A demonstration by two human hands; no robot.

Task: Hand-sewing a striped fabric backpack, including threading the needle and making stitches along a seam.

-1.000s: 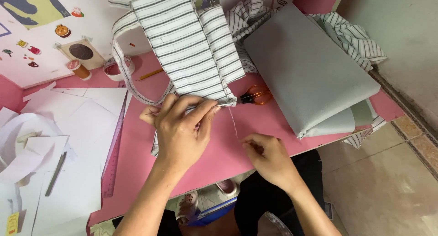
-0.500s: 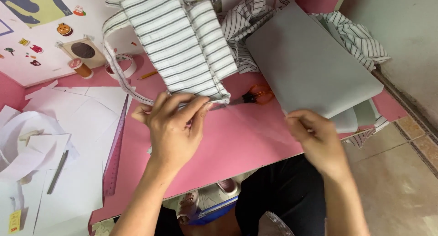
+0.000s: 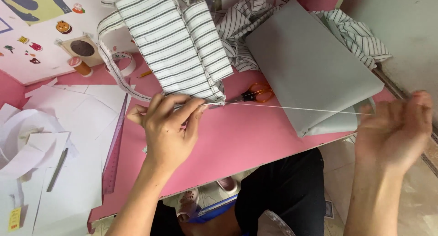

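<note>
— Where are we? Our left hand [image 3: 166,128] is flat on the corner of the striped cloth [image 3: 175,42], fingers pressed down on its lower edge, near the middle of the pink desk [image 3: 237,140].

— And our right hand [image 3: 394,126] is well off to the right, past the desk's right edge, out over the floor. It's blurred, so we cannot tell how the fingers close, but the thread [image 3: 296,108] ends there, so we judge it pinched.

— That thread is the whole story. It runs almost level from the cloth corner under our left fingertips out to our right hand, taut and straight, its long axis along the desk from left to right.

— It passes just in front of the orange-handled scissors [image 3: 255,93] and across the lower corner of the folded grey fabric [image 3: 305,67].

— So the two hands are wide apart, one at each end of the line. The left is the anchor, right on the cloth; the right is the far end.

— The scissors lie between them, nearer our left hand, just beyond the thread. The pink ruler [image 3: 114,154] and white paper sheets [image 3: 68,172] lie towards the left edge, well apart from all this.
</note>
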